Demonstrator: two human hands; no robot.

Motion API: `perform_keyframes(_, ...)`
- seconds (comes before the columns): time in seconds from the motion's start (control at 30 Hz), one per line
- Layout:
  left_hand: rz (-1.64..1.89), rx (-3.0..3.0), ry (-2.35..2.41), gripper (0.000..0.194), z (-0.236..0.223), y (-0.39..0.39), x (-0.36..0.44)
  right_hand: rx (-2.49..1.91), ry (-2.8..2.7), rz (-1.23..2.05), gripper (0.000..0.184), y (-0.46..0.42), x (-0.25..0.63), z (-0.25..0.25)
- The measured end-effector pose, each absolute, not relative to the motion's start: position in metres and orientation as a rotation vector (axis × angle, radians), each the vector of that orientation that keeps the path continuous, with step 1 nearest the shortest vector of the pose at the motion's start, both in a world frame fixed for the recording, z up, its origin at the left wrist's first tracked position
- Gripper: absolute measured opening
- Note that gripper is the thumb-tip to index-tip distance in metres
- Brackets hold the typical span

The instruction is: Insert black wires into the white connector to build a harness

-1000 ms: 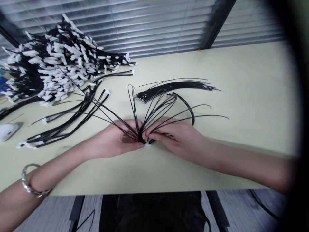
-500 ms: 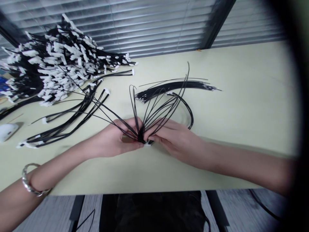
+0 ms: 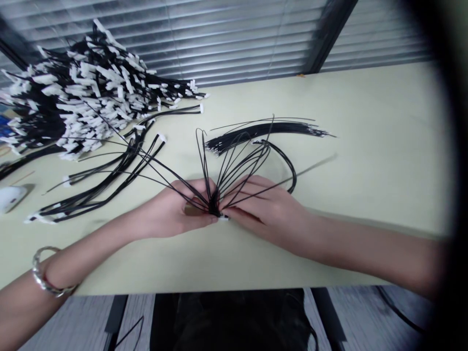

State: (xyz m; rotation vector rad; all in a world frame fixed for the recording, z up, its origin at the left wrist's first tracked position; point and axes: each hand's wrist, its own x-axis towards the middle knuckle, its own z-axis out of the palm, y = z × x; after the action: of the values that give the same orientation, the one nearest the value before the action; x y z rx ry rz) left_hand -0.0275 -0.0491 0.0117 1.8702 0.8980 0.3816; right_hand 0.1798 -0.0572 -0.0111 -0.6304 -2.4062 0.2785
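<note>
Pale table (image 3: 383,122), work seemingly partway: connector-ended harnesses (image 3: 98,92) heaped at the far-left corner, loose wires (image 3: 263,130) remaining toward the far edge.
Near the front edge, left hand (image 3: 166,209) clamps a fanned wire bunch (image 3: 214,201); right hand (image 3: 272,209) pinches one strand (image 3: 248,197) beside it, white connector (image 3: 223,219) between their fingertips.

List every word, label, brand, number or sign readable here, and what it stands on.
No text is readable.
White object at far left: small mark, too blurred to read.
White connector between the hands: too small to tell.
Pile of white-ended wires: no lettering legible.
</note>
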Motion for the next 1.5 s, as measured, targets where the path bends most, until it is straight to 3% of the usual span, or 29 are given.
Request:
perform_keyframes(0.4,0.372,1.836,0.889,0.009,0.0104,-0.0493,-0.0271,-0.623,-2.459,0.268,0.016,-0.0582,0.1776,-0.0138)
perform_keyframes(0.67,0.381,1.819,0.887,0.010,0.0105,-0.0493,-0.0280,-0.919,-2.083,0.894,0.010,-0.0535,0.1790,-0.0112)
perform_keyframes(0.8,0.403,1.821,0.879,0.012,0.0077,-0.0483,-0.0290,-0.998,-2.034,1.009,0.012,-0.0544,0.1807,-0.0107)
perform_keyframes(1.07,0.416,1.831,0.860,0.013,0.0045,-0.0467,-0.0317,-0.913,-2.130,0.837,0.008,-0.0569,0.1795,-0.0100)
perform_keyframes(1.5,0.453,1.861,0.805,0.016,0.0055,-0.0463,-0.0296,-0.834,-2.218,0.725,0.016,-0.0568,0.1801,-0.0125)
